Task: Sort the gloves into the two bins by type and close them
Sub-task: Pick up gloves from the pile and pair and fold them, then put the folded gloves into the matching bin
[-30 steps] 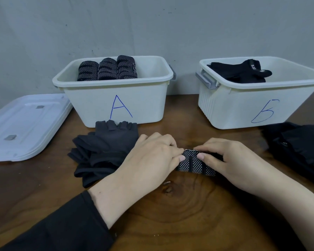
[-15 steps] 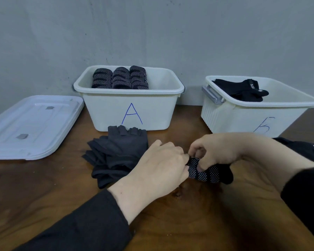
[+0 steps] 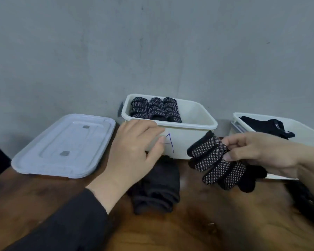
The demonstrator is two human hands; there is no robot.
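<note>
Black glove (image 3: 216, 162) with white dots; white bin (image 3: 192, 124) lettered blue; pale grey lid (image 3: 62, 149); plain dark grey gloves (image 3: 158, 187); brown wooden worktop (image 3: 188, 229).

Bare left hand (image 3: 134, 153), black long sleeve (image 3: 62, 227), bare right hand (image 3: 261, 153)

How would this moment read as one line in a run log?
right hand: holds folded black dotted glove | left hand: open, empty | white plastic bin marked A: three dotted gloves inside, lid off
</note>
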